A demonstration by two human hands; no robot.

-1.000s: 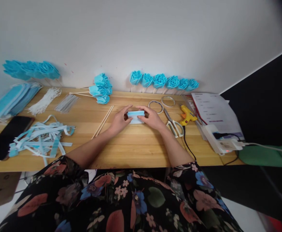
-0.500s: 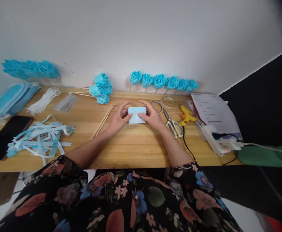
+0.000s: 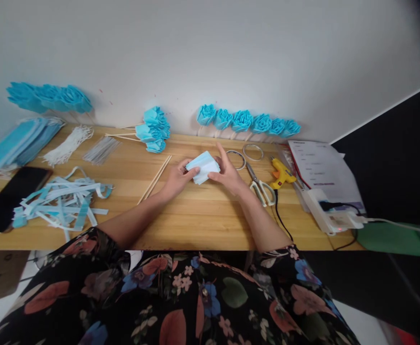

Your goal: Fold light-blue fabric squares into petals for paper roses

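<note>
Pretty busy wooden table (image 3: 199, 225) here: two thin sticks (image 3: 155, 178) lie just beside the left hand (image 3: 178, 179), with a tangle of cut strips (image 3: 61, 203) farther left. Scissors (image 3: 258, 186) sit close by the right hand (image 3: 231, 176), glue gun (image 3: 282, 174) just past them. Both hands grip a pale-blue folded piece (image 3: 204, 167) between them, tilted, thumbs on top, right index finger sticking out.

top (image 3: 181, 297): black | print (image 3: 212, 303): blue, coral, green florals | sleeves (image 3: 285, 268): matching
</note>
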